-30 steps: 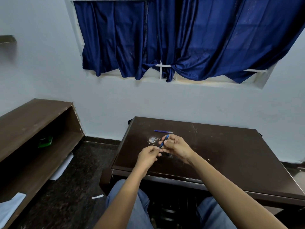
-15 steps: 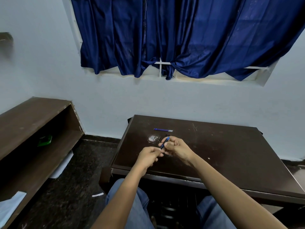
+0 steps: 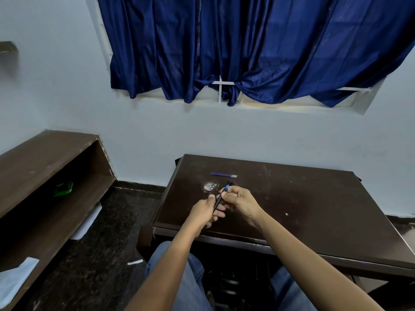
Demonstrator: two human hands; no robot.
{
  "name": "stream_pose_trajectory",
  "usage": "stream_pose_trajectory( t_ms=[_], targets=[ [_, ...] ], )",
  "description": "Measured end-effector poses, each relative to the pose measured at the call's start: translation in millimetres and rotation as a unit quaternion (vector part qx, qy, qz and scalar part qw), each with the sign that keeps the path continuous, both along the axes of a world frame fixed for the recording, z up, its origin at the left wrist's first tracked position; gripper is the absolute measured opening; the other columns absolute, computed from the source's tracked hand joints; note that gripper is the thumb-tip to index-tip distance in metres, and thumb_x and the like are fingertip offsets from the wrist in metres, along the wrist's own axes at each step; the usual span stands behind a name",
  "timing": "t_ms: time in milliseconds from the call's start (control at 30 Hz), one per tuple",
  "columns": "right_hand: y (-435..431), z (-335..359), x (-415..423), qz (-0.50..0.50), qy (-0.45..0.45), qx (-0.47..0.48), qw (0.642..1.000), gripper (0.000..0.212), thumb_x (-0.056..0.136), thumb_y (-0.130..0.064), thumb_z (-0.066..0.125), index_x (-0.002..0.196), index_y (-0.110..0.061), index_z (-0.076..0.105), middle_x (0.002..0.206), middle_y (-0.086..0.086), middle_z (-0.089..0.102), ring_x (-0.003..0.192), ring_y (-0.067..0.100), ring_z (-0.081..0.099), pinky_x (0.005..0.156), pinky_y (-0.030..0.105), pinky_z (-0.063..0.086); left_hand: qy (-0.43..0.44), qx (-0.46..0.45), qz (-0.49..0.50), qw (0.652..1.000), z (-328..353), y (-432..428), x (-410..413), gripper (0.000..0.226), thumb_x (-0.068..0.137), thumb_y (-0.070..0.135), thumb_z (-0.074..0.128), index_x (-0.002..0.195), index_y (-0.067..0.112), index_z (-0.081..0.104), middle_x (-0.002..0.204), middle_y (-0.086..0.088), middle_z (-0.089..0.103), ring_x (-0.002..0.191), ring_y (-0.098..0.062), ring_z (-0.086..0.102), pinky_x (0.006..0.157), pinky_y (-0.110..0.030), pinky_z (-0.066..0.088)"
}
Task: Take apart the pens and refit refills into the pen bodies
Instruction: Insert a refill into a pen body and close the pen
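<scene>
Above the tabletop's point(image 3: 314, 209) front-left area, the left hand point(image 3: 203, 209) curls round the lower end of a dark blue pen point(image 3: 219, 199); the right hand point(image 3: 241, 202) pinches its top. Any lettering is too small to read. 1 blue refill point(image 3: 223, 175) lies nearer the far edge.

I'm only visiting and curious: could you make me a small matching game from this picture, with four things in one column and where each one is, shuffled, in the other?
Things:
1. pen
2. blue refill
3. green object
4. white scrap

Places:
a. on the floor
b. lying loose on the table
c. on the shelf at the left
d. held by the left hand and right hand

Pairs: 1-d, 2-b, 3-c, 4-a.
</scene>
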State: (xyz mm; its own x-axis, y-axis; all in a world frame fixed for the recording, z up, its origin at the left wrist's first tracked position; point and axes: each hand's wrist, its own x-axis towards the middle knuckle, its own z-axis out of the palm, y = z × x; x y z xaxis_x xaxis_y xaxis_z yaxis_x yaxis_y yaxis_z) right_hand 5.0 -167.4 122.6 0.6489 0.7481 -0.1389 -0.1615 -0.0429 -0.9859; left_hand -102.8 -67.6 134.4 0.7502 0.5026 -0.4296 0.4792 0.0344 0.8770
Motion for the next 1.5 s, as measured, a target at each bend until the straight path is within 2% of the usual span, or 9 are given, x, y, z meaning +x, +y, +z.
stream_pose_trajectory(
  t_ms=[233, 400, 567, 733, 900, 1067, 1233, 1400, 1500],
  targets=[
    [-0.2, -2.0, 3.4, -0.011, 0.012, -0.012, 1.0, 0.005, 0.09, -0.014, 0.064, 0.086, -0.013, 0.068, 0.081, -0.001, 0.071, 0.075, 0.008, 0.064, 0.07, 0.022, 0.048, -0.048, 0.079, 0.005, 0.996, -13.1, 6.9, 0.0, 0.02, 0.087, 0.037, 0.065, 0.094, 0.018, 0.065, 0.077, 0.003, 0.063, 0.062, -0.007, 0.053, 0.055, -0.021, 0.04],
    [1.2, -3.5, 4.0, -0.013, 0.014, -0.015, 1.0, 0.005, 0.09, -0.014, 0.063, 0.088, -0.015, 0.068, 0.087, 0.001, 0.072, 0.078, 0.008, 0.066, 0.073, 0.023, 0.048, -0.003, -0.01, 0.009, 1.0, -2.1, 3.0, 3.8, 0.048, 0.101, 0.041, 0.033, 0.093, 0.012, 0.071, 0.086, -0.005, 0.075, 0.067, -0.009, 0.067, 0.057, -0.018, 0.049],
    [0.3, -5.1, 4.8, -0.02, 0.034, -0.014, 0.999, 0.007, 0.091, -0.015, 0.062, 0.093, -0.013, 0.068, 0.086, 0.001, 0.071, 0.08, 0.009, 0.066, 0.074, 0.023, 0.049, -0.047, 0.089, 0.016, 0.995, -10.8, 8.1, 2.8, 0.019, 0.087, 0.035, 0.065, 0.092, 0.017, 0.065, 0.082, 0.001, 0.068, 0.07, -0.007, 0.061, 0.058, -0.019, 0.046],
    [-0.7, -3.4, 5.2, -0.015, 0.027, -0.013, 0.999, 0.006, 0.09, -0.014, 0.063, 0.091, -0.013, 0.069, 0.085, 0.001, 0.071, 0.078, 0.008, 0.065, 0.072, 0.022, 0.049, -0.018, 0.008, 0.013, 1.0, -1.6, 1.9, 4.2, 0.044, 0.1, 0.041, 0.037, 0.095, 0.013, 0.071, 0.085, -0.003, 0.074, 0.066, -0.008, 0.064, 0.052, -0.017, 0.045],
    [-1.0, -4.7, 5.5, -0.017, 0.024, -0.016, 0.999, 0.006, 0.09, -0.016, 0.063, 0.091, -0.014, 0.068, 0.086, 0.0, 0.072, 0.077, 0.008, 0.065, 0.07, 0.022, 0.048, -0.055, 0.075, 0.027, 0.995, -11.4, 3.6, 4.8, 0.018, 0.088, 0.034, 0.064, 0.095, 0.018, 0.062, 0.089, -0.002, 0.069, 0.071, -0.009, 0.061, 0.06, -0.022, 0.046],
    [-1.0, -3.1, 5.0, -0.011, 0.022, -0.012, 1.0, 0.007, 0.091, -0.012, 0.061, 0.092, -0.012, 0.068, 0.081, -0.001, 0.071, 0.073, 0.006, 0.065, 0.064, 0.018, 0.049, -0.01, 0.008, 0.009, 1.0, 2.2, -0.5, 5.2, 0.042, 0.101, 0.041, 0.036, 0.1, 0.014, 0.068, 0.086, 0.0, 0.072, 0.065, -0.005, 0.063, 0.052, -0.016, 0.044],
    [2.4, -5.5, 4.9, -0.003, 0.031, -0.011, 0.999, 0.008, 0.09, -0.015, 0.062, 0.095, -0.012, 0.068, 0.087, 0.001, 0.072, 0.081, 0.01, 0.066, 0.076, 0.025, 0.049, -0.044, 0.082, 0.019, 0.995, -5.2, 3.1, 0.2, 0.019, 0.09, 0.032, 0.062, 0.098, 0.016, 0.067, 0.086, 0.001, 0.07, 0.07, -0.006, 0.061, 0.058, -0.017, 0.044],
    [2.4, -3.6, 4.7, 0.003, 0.036, 0.004, 0.999, 0.007, 0.091, -0.01, 0.06, 0.092, -0.01, 0.067, 0.086, 0.004, 0.072, 0.076, 0.01, 0.067, 0.069, 0.021, 0.051, -0.022, -0.025, 0.029, 0.999, 2.5, -2.0, 2.7, 0.044, 0.1, 0.043, 0.035, 0.096, 0.017, 0.07, 0.084, -0.002, 0.075, 0.061, -0.004, 0.061, 0.051, -0.017, 0.042],
    [1.3, -5.1, 4.8, 0.005, 0.03, -0.005, 1.0, 0.008, 0.091, -0.013, 0.061, 0.092, -0.01, 0.068, 0.087, 0.005, 0.071, 0.075, 0.01, 0.066, 0.07, 0.022, 0.05, -0.033, 0.002, 0.023, 0.999, -0.7, -2.9, 2.9, 0.031, 0.098, 0.034, 0.047, 0.087, 0.016, 0.07, 0.081, 0.001, 0.073, 0.061, -0.004, 0.057, 0.05, -0.017, 0.039]
  ],
)
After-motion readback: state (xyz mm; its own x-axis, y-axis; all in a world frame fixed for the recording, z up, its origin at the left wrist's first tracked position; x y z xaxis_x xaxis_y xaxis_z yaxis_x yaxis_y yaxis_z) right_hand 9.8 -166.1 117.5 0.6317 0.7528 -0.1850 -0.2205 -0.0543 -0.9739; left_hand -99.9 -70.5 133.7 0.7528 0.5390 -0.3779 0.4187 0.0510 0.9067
